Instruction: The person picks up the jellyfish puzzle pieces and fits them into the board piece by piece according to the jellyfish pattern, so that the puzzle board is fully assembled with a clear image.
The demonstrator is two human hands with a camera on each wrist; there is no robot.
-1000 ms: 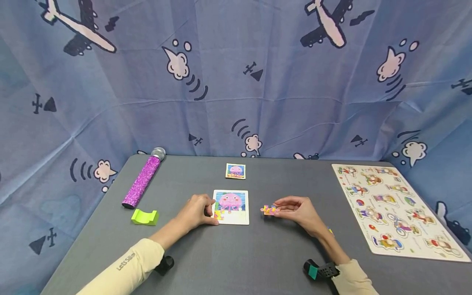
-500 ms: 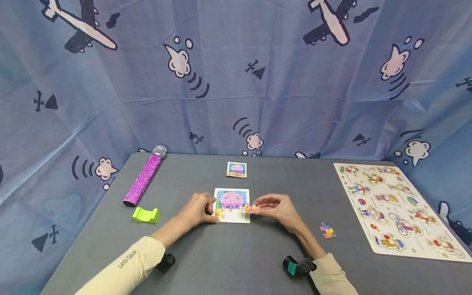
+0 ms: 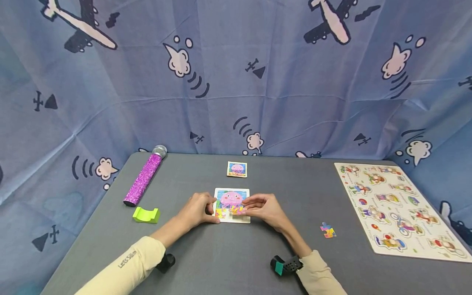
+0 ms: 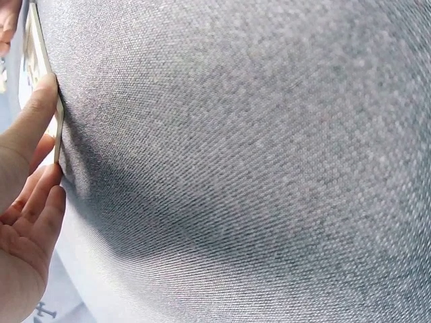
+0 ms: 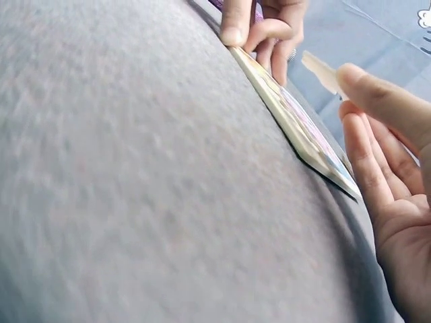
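Note:
A square jigsaw board (image 3: 241, 220) with a pink jellyfish picture lies mid-table in the head view. My left hand (image 3: 196, 209) holds its left side, with the thumb near the front corner and the fingers along the edge. Between the thumb and fingers of my right hand (image 3: 266, 209) is a yellow and pink puzzle piece (image 3: 236, 210), over the lower right part of the board. The right wrist view shows that piece (image 5: 319, 72) pinched and raised above the board (image 5: 296, 134). Another puzzle piece (image 3: 327, 230), blue, yellow and pink, lies on the table to the right.
A small jellyfish picture tile (image 3: 237, 169) lies behind the board. To the left are a purple glitter microphone (image 3: 144, 180) and a lime-green curved block (image 3: 146, 215). A large picture board (image 3: 387, 196) covers the table's right side. A patterned curtain (image 3: 221, 82) hangs behind.
My right hand has carried the puzzle piece leftward from beside the board to over it. The loose piece on the right, earlier mostly behind my wrist, is now visible. My left hand stays at the board.

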